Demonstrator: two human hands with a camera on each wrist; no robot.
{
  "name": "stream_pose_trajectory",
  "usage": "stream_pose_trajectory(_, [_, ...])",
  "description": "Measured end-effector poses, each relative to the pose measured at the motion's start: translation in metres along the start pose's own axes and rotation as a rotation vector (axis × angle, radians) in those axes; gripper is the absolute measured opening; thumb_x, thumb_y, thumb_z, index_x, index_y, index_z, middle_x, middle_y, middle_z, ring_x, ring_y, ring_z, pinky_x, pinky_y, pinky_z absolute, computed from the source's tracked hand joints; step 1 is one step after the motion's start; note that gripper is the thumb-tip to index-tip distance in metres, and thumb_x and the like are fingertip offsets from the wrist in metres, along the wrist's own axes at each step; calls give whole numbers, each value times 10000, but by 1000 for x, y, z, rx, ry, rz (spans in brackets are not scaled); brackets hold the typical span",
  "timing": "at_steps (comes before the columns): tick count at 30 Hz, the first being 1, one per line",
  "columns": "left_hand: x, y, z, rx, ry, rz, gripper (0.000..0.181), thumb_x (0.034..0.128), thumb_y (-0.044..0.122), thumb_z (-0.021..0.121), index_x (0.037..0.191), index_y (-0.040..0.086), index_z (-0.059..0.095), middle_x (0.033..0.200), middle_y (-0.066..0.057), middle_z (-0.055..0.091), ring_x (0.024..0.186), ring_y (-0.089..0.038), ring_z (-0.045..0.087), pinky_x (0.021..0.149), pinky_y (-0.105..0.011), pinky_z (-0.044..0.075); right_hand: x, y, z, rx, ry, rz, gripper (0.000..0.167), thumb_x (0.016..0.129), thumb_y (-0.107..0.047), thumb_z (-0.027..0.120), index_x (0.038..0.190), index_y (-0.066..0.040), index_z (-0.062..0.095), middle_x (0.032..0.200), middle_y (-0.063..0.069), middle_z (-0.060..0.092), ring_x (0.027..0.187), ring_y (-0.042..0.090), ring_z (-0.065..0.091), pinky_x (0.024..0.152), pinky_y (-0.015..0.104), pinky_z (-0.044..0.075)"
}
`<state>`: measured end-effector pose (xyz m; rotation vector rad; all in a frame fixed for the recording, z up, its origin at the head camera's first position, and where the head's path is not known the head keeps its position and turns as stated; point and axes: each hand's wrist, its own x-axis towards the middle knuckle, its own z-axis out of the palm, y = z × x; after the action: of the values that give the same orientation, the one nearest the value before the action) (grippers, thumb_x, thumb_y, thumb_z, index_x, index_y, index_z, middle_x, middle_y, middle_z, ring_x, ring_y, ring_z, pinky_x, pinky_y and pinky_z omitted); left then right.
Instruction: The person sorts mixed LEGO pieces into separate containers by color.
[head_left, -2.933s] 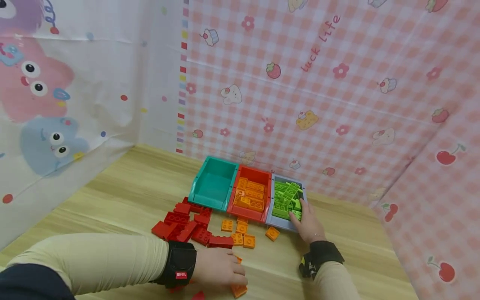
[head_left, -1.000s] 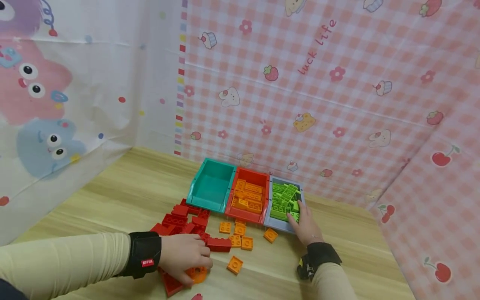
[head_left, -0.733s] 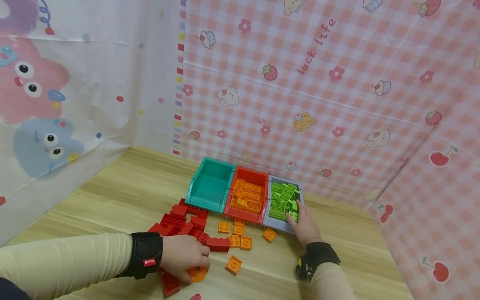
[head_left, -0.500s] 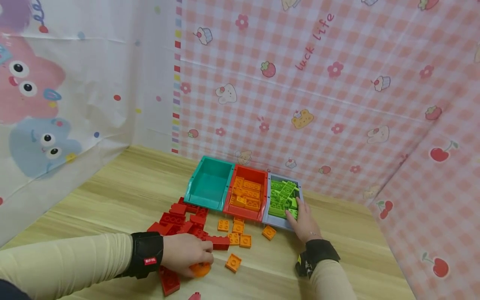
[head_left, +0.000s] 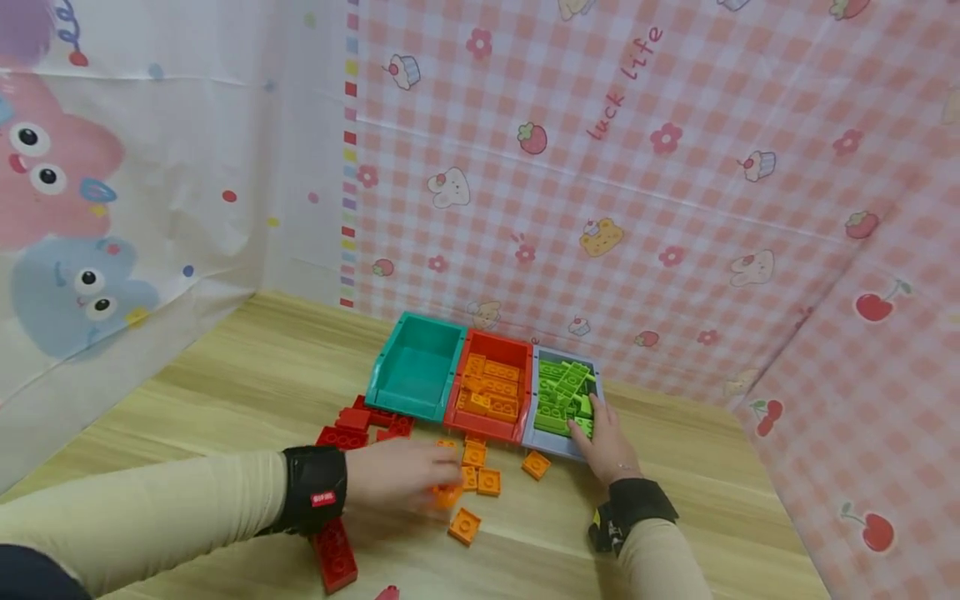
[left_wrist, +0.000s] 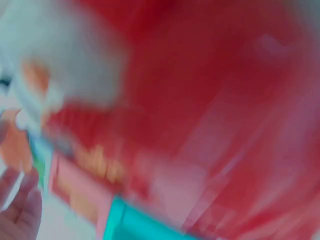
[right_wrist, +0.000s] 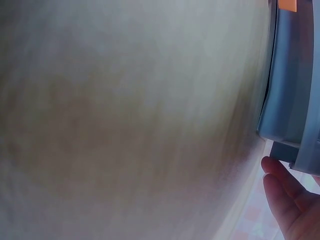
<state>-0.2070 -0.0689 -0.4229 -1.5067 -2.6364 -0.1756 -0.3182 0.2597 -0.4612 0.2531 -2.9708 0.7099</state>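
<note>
In the head view my left hand [head_left: 405, 472] pinches an orange block [head_left: 447, 497], blurred by motion, over the front of the bins. The left wrist view shows the orange piece [left_wrist: 15, 145] beside my fingertips. Loose orange bricks [head_left: 489, 482] lie near that hand. My right hand [head_left: 611, 446] grips the right side of the grey bin [head_left: 552, 443], which holds green bricks [head_left: 562, 392]. Its thumb reaches over the rim, and fingertips [right_wrist: 280, 175] show at the bin's outer corner in the right wrist view. Left of the grey bin stands a red bin [head_left: 486, 427] with orange bricks [head_left: 501, 387].
A teal bin [head_left: 420, 367] with nothing in it adjoins the red one. Red bricks [head_left: 345, 437] lie before it, partly under my left arm. Another red brick [head_left: 334, 557] lies nearer me. A patterned cloth [head_left: 525, 208] backs the wooden table [head_left: 247, 375].
My left hand has swept left to an orange round piece among the red bricks, taken it, and moved back right and away from me. The right hand stays at the grey bin.
</note>
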Motion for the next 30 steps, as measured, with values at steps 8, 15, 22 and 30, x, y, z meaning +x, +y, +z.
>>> stream_pose_trajectory(8, [66,-56,-14,64,114,-421,348,887,225,646,1179,48,580,1012,-68,579,805,-176,580,736,-278,484,-1,-1,16,-10,8,2,719,935,-434,479,1469,-46,194,1474,240,200,1323,391,270,998,544,295])
stream_pose_trajectory(15, [64,-70,-1,235,100,-436,189,933,228,574,1055,107,654,815,-20,644,814,-207,604,784,-385,412,0,-11,19,36,2,-16,730,932,-452,480,1475,-67,181,1478,220,198,1302,391,310,983,542,315])
stream_pose_trajectory(22, [49,-59,-9,248,178,-381,233,939,216,563,1126,102,643,1087,-61,612,1032,-233,560,910,-417,394,4,-9,12,16,4,-26,737,933,-463,466,1476,-62,171,1483,249,166,1306,406,295,982,541,317])
stream_pose_trajectory(30, [1,7,-19,-7,-5,-12,414,952,429,481,1234,147,590,1161,35,584,1054,-114,522,919,-295,412,2,-1,6,12,-3,-10,725,943,-431,464,1477,-51,153,1476,253,171,1308,416,283,996,541,298])
